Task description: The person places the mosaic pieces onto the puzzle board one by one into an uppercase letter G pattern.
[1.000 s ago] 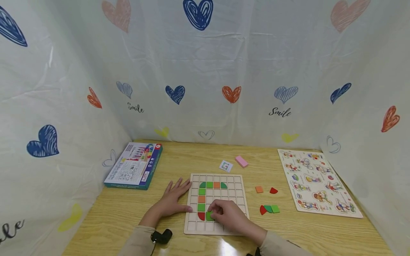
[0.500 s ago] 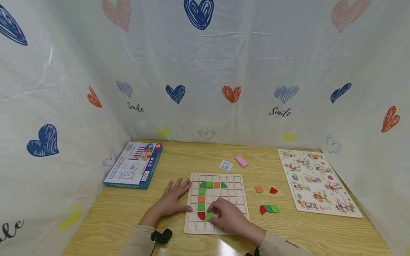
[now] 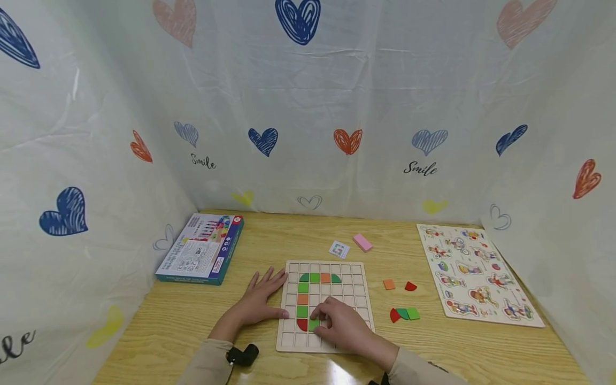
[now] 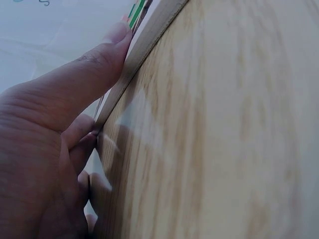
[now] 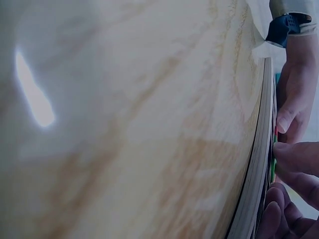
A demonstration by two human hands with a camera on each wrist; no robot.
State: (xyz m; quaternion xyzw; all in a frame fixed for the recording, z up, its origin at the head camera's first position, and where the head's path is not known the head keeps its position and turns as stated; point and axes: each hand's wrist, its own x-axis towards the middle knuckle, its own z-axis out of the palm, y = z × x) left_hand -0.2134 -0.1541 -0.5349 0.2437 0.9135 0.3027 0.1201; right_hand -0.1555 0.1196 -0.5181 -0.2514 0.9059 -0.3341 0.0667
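Note:
A light wooden grid board (image 3: 289, 342) lies in front of me. Along its left edge my left hand (image 3: 254, 306) rests with fingers spread; the thumb (image 4: 117, 35) touches the board's rim in the left wrist view. My right hand (image 3: 345, 327) reaches over the lower part of the board, thumb and index finger at opposite sides of a green square tile (image 3: 313, 324). This tile sits directly right of a red quarter-circle tile (image 3: 302, 324). Above them runs a column of green and orange (image 3: 302, 299) squares, with a row across the top ending in a dark green quarter-circle (image 3: 336, 278).
Loose tiles lie right of the board: an orange square (image 3: 389, 284), a red quarter-circle (image 3: 410, 286) and a small cluster with a green square (image 3: 413, 314). Behind are a pattern card (image 3: 339, 249) and a pink block (image 3: 363, 243). A box (image 3: 199, 251) stands left, a picture puzzle (image 3: 478, 275) right.
The green square tile, tilted under my right fingers a second ago, now lies flatter beside the red quarter-circle. My right thumb and index finger have spread slightly. My left hand stays put.

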